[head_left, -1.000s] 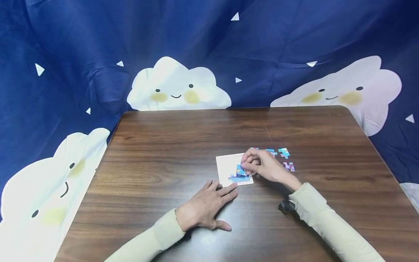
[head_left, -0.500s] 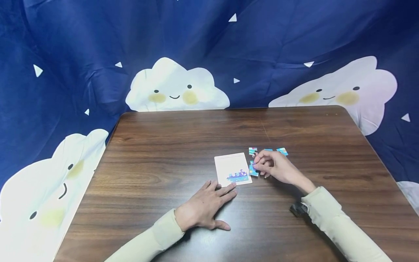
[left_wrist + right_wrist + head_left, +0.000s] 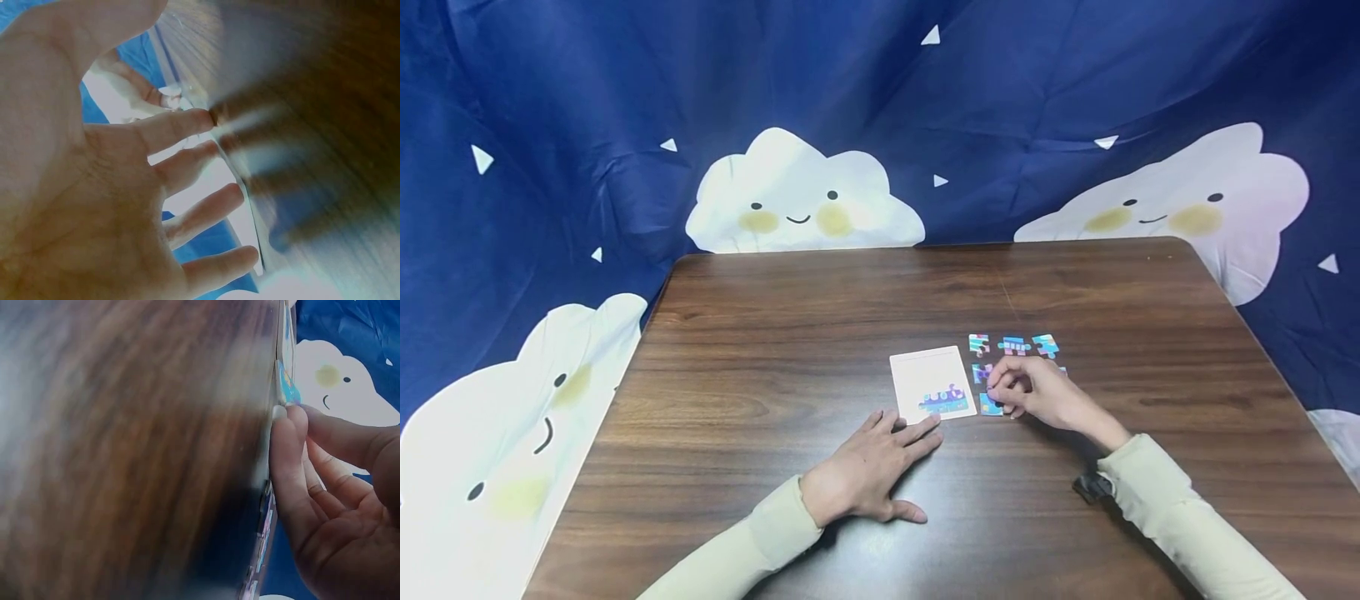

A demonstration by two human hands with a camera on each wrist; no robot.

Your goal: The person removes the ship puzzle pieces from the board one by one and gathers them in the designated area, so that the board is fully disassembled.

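My left hand (image 3: 868, 471) lies palm down with its fingers straight and spread, fingertips on the near edge of the white puzzle board (image 3: 927, 372). Joined pieces showing a purple and blue picture (image 3: 943, 402) cover the board's lower right part. Just right of the board, my right hand (image 3: 1036, 392) pinches a blue puzzle piece (image 3: 989, 406) between thumb and forefinger, low at the tabletop. In the right wrist view the same piece (image 3: 287, 389) is tilted, one edge between the fingertips. My other right fingers are curled beneath the palm.
Loose puzzle pieces lie beyond my right hand: one at the board's corner (image 3: 978, 344), a blue one (image 3: 1014, 345), another to its right (image 3: 1045, 345), and a purple one (image 3: 981, 372). A blue cloud-print curtain (image 3: 970, 100) hangs behind the wooden table (image 3: 760, 333).
My right hand has moved from over the board to its right side, carrying the blue puzzle piece down toward the near right corner. The left hand has stayed in place.
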